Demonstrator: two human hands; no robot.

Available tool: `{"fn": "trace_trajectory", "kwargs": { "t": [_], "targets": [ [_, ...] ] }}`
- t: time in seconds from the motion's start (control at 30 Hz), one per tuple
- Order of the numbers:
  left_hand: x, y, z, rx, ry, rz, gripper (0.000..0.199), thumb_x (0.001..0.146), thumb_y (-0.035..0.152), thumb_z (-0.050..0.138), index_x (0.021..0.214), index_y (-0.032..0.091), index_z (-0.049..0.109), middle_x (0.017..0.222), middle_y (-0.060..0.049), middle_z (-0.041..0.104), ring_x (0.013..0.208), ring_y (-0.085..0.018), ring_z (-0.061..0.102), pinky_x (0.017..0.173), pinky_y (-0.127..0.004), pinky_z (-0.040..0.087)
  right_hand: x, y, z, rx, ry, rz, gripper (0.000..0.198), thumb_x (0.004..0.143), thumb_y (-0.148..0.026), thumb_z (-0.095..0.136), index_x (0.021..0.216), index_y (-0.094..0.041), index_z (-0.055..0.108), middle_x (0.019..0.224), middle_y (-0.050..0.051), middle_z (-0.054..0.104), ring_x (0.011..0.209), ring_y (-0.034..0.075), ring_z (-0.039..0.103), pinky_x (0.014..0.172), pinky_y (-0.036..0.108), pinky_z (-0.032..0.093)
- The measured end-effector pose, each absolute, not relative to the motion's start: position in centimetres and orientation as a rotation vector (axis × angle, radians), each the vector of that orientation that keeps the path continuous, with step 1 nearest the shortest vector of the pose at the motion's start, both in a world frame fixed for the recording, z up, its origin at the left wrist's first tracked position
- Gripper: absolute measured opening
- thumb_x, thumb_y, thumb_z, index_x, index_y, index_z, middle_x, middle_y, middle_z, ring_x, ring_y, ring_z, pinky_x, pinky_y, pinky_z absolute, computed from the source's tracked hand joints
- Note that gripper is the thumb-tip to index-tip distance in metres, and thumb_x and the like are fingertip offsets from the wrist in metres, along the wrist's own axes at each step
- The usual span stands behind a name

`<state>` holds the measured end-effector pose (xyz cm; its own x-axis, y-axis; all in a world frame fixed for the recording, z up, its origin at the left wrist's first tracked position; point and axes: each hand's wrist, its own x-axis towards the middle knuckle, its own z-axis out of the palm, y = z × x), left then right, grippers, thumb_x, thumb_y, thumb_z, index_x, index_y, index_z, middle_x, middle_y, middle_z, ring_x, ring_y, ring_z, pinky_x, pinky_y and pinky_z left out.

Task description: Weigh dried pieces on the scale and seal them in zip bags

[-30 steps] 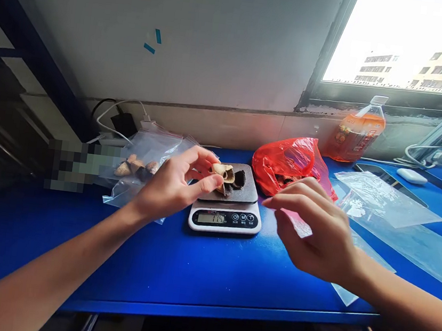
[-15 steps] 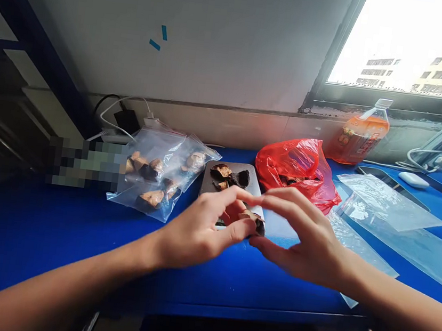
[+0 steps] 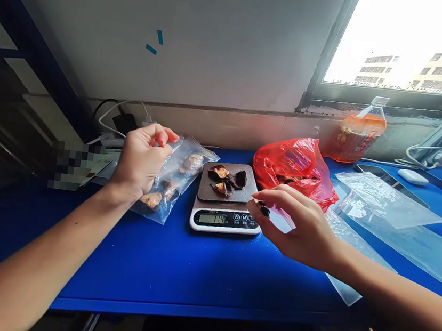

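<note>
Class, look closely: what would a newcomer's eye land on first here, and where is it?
Probably the glossy red plastic bag on the blue table, just right of the white scale. Next, the brown and black pieces lying on the scale's plate. Then the right hand, pinching a small dark piece by the scale's right edge.

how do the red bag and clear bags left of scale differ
The red plastic bag bulges; the clear plastic bags look flatter. The red bag's folds mostly hide its contents; the clear bags show theirs. The red bag sits right of the white digital scale, the clear bags left. Both appear to hold brown pieces.
</note>
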<state>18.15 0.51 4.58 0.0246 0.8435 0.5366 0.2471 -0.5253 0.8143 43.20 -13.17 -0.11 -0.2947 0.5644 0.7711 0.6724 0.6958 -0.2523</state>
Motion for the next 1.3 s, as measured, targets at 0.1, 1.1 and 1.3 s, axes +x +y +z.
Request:
{"fn": "trace_trajectory", "kwargs": {
  "t": [0.1,1.1,1.3],
  "targets": [
    [18.6,0.0,4.1,1.866,1.146,1.471,0.025,0.061,0.011,0.053,0.054,0.021,0.032,0.08,0.0,0.063,0.08,-0.02,0.059,0.07,-0.034,0.048,43.3,-13.1,-0.3,-1.003,-2.001,-0.171,0.023,0.089,-0.018,0.063,0.112,-0.019,0.059,0.091,0.008,0.071,0.078,0.018,0.067,0.07,0.032,0.057],
    [20.0,-1.7,2.2,2.798,0.996,1.198,0.027,0.076,0.006,0.048,0.058,0.023,0.036,0.072,-0.003,0.062,0.077,-0.021,0.058,0.072,-0.034,0.044,43.6,-12.6,-0.8,-1.069,-2.018,-0.186,0.028,0.089,-0.019,0.062,0.116,-0.016,0.057,0.098,0.011,0.071,0.09,0.023,0.068,0.078,0.037,0.057],
    [20.3,-2.0,1.7,2.962,0.61,0.975,0.023,0.092,0.016,0.052,0.11,0.019,0.065,0.114,-0.008,0.067,0.11,-0.024,0.059,0.098,-0.04,0.047,43.6,-12.5,-1.0,-1.068,-2.027,-0.16,0.026,0.088,-0.019,0.065,0.114,-0.017,0.059,0.097,0.009,0.069,0.088,0.021,0.065,0.078,0.036,0.056]
  ]
}}
